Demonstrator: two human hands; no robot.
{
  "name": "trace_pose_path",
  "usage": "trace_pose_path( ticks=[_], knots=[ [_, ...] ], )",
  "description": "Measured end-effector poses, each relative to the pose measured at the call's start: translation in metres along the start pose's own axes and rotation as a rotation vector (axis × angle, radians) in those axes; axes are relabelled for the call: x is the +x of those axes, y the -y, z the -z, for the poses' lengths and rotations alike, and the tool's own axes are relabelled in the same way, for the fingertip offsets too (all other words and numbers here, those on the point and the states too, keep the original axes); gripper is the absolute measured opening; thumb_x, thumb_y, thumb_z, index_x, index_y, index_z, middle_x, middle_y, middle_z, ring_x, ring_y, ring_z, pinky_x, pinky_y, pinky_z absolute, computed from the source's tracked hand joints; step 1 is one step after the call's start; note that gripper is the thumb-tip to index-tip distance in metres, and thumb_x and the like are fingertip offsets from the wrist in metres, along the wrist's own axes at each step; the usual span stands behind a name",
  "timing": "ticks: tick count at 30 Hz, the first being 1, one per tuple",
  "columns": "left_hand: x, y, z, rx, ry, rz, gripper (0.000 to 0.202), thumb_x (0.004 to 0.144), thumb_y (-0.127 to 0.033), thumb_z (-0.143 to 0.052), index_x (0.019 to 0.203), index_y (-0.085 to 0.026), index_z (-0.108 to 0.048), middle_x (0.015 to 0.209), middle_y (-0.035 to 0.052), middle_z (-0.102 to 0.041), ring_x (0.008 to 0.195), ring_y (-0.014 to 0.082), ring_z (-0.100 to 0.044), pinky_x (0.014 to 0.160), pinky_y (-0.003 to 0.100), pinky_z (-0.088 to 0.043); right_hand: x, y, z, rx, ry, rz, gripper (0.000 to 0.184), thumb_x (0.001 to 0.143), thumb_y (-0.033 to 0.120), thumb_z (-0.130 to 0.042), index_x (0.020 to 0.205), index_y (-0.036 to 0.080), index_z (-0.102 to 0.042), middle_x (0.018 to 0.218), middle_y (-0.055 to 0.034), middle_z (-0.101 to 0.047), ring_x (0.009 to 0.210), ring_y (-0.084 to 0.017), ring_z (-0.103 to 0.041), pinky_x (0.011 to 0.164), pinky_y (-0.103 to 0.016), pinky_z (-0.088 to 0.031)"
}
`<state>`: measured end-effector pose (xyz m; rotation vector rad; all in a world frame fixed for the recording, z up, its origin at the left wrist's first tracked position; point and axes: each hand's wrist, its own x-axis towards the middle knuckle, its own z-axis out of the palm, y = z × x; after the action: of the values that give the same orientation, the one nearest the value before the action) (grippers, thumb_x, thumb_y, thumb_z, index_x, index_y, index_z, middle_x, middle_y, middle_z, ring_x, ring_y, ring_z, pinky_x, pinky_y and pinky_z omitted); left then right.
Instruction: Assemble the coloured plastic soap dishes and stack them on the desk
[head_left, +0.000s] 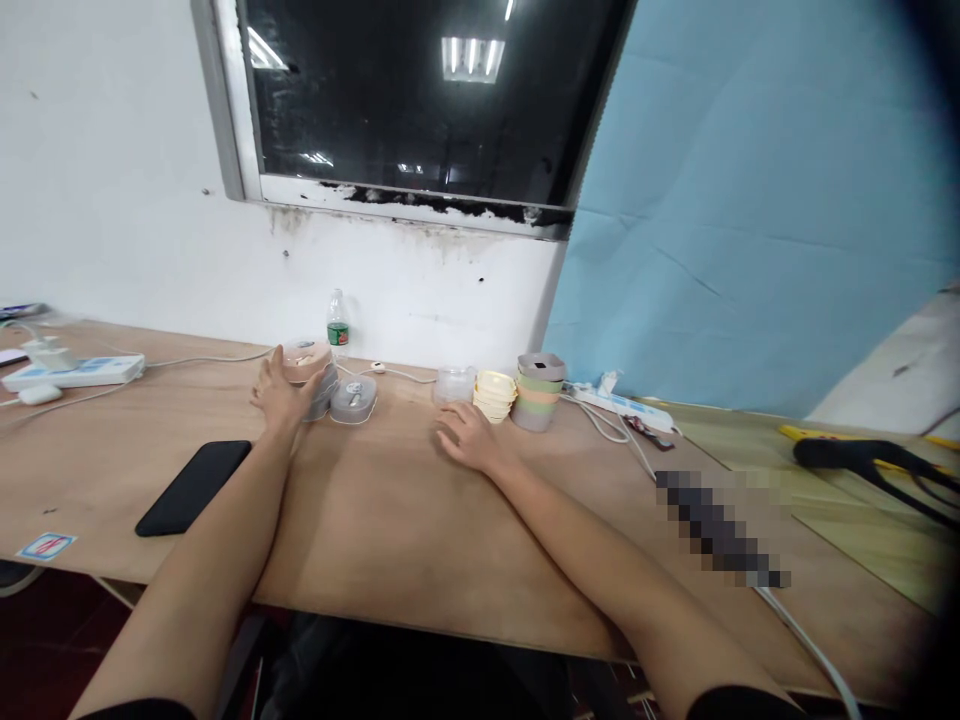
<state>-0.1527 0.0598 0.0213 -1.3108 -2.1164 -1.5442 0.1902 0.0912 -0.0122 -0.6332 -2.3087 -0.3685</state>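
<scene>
My left hand point(282, 398) is at a stack of round grey containers point(321, 396) with a pinkish top piece point(306, 362). Its thumb lies across the near side and a finger reaches up the left side, the others spread. Just right of that stack sits a low grey container point(353, 400) with a clear-looking lid. My right hand point(466, 436) rests on the table, fingers stretched out and holding nothing. Directly beyond it stand clear containers point(454, 384) and a stack of pale yellow cups point(495, 396). A taller stack of coloured square cups point(538, 392) is to their right.
A black phone point(195, 488) lies left of my left forearm. Against the wall stands a plastic bottle point(338, 322). Power strips sit at left point(82, 372) and right point(630, 408), with white cables trailing. A pixelated dark item point(716, 530) lies right of my right forearm.
</scene>
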Motion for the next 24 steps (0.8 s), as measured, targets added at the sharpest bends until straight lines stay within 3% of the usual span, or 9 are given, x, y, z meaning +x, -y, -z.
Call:
trace_pose_path(
  ticks=[3,7,10,13,18,21,24],
  knots=[
    [0.002,0.003,-0.003,-0.034,0.000,0.006,0.072,0.076,-0.049,-0.065,0.135,-0.022,-0.034,0.136,0.0116,-0.046,0.124,0.0320,-0.042,0.103,0.059,-0.018,-0.002,-0.004,0.002,0.000,0.009,-0.034,0.024,0.084,0.026,-0.052,0.104,0.018,-0.062,0.111,-0.0113,-0.058,0.103,-0.023,-0.051,0.088,-0.040,-0.043],
    [-0.003,-0.007,-0.002,-0.062,-0.120,-0.052,0.066,0.075,-0.047,-0.066,0.130,-0.021,-0.039,0.133,0.0093,-0.050,0.121,0.0293,-0.045,0.105,0.055,-0.018,-0.001,-0.002,0.002,0.025,0.024,-0.047,0.028,0.084,0.027,-0.052,0.109,0.019,-0.060,0.112,-0.0112,-0.058,0.104,-0.024,-0.051,0.090,-0.040,-0.043],
    [-0.012,-0.022,-0.003,-0.147,-0.145,-0.169,0.072,0.073,-0.049,-0.066,0.132,-0.019,-0.037,0.132,0.0105,-0.050,0.119,0.0266,-0.048,0.105,0.045,-0.026,-0.001,-0.001,0.001,0.054,0.003,-0.073,0.036,0.085,0.030,-0.052,0.119,0.019,-0.054,0.116,-0.0114,-0.057,0.108,-0.025,-0.050,0.093,-0.041,-0.042],
    [-0.028,-0.037,-0.012,-0.275,0.030,-0.339,0.076,0.072,-0.052,-0.065,0.132,-0.015,-0.038,0.128,0.0129,-0.052,0.116,0.0265,-0.051,0.098,0.037,-0.039,-0.003,-0.003,0.001,0.119,-0.057,-0.109,0.049,0.085,0.036,-0.053,0.129,0.018,-0.044,0.121,-0.0127,-0.054,0.112,-0.025,-0.049,0.096,-0.042,-0.041],
    [-0.069,-0.057,-0.031,-0.346,0.511,-0.642,0.072,0.072,-0.054,-0.064,0.130,-0.017,-0.044,0.129,0.0114,-0.054,0.117,0.0282,-0.051,0.100,0.039,-0.041,-0.008,-0.010,0.002,0.244,-0.142,-0.264,0.066,0.084,0.046,-0.054,0.138,0.016,-0.031,0.127,-0.0156,-0.049,0.112,-0.026,-0.051,0.096,-0.043,-0.042],
    [-0.085,-0.063,-0.036,-0.336,0.712,-0.688,0.074,0.069,-0.056,-0.065,0.130,-0.017,-0.046,0.128,0.0117,-0.055,0.113,0.0282,-0.055,0.097,0.038,-0.044,-0.008,-0.012,0.004,0.287,-0.002,-0.236,0.060,0.084,0.049,-0.053,0.134,0.018,-0.040,0.129,-0.0143,-0.050,0.117,-0.027,-0.048,0.099,-0.043,-0.040],
    [-0.088,-0.062,-0.036,-0.325,0.794,-0.668,0.075,0.070,-0.056,-0.064,0.133,-0.019,-0.043,0.130,0.0111,-0.053,0.114,0.0285,-0.054,0.095,0.040,-0.045,-0.008,-0.010,0.004,0.342,0.145,-0.212,0.065,0.078,0.053,-0.060,0.133,0.020,-0.044,0.133,-0.0122,-0.049,0.122,-0.027,-0.046,0.101,-0.043,-0.037]
  ],
)
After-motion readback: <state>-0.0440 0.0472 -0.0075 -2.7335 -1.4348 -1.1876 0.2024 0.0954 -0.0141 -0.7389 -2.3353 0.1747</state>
